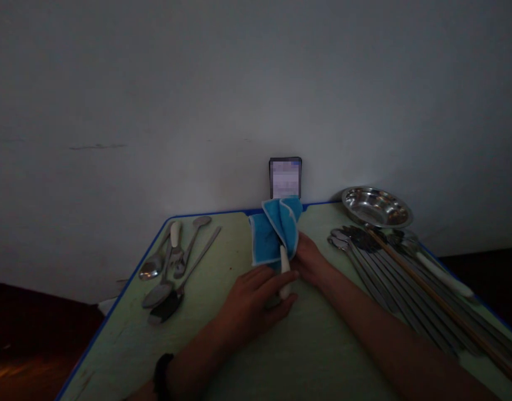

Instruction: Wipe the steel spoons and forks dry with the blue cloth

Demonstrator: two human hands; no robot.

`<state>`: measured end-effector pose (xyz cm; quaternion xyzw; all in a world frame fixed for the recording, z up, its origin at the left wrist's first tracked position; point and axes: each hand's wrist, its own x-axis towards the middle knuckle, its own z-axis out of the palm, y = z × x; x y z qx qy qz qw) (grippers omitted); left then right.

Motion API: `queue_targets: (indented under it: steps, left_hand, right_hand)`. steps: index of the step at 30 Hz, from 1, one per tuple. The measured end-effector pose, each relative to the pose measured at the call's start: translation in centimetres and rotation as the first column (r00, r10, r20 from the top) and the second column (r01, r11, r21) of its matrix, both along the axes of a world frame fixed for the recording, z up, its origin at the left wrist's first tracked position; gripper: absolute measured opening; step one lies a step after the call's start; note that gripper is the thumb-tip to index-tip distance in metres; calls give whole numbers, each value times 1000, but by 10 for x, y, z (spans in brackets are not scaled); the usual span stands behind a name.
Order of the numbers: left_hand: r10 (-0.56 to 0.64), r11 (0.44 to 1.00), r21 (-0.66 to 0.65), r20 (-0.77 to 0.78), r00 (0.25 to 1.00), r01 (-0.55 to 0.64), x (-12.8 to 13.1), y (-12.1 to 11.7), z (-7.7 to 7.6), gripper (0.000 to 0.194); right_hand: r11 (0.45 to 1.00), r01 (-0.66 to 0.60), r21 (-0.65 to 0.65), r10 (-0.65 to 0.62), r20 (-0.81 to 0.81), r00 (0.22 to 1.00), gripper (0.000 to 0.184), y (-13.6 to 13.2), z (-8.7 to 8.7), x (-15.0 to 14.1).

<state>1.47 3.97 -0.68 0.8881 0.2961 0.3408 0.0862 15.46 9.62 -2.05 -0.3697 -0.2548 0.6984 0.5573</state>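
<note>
The white handle (285, 260) is just below the middle of the frame, pinched between the thumb and fingers of my left hand (256, 292). It points up and away from me, and its far end goes into the fold of a blue cloth (265, 239), so I cannot tell what is on that end. My right hand (309, 257) grips the cloth from the right side, and its fingers are mostly hidden behind it.

I count one cloth and one handle in my hands. On the left of the frame I can make out five metal spoons and forks (158, 295), and one of them has a white grip (175, 234). On the right there are many long metal tools (389, 278), too close together to count, with one brown stick (431, 303) on top and one shiny bowl (377, 207) at their far end. One phone (285, 178) stands against the wall (197, 100), right behind the cloth.

My left arm comes from the bottom left, with a dark band (162, 376) on the wrist. My right arm slants in from the bottom right. Both reach over the green table (314, 345).
</note>
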Motion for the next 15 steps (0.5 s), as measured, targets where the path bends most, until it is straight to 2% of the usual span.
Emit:
queue_targets:
  steps: [5, 11, 15]
  left_hand:
    - [29, 986, -162, -31, 999, -33, -1, -1, 1, 27]
    - [-21, 971, -238, -14, 1000, 17, -8, 7, 4, 22]
    - [-70, 967, -246, -3, 998, 67, -3, 1, 4, 22]
  right_hand:
    - [997, -60, 41, 62, -34, 998, 25, 0, 0, -2]
    - [994, 74, 81, -69, -61, 996, 22, 2, -6, -5]
    - [990, 122, 67, -126, 49, 991, 19, -1, -5, -7]
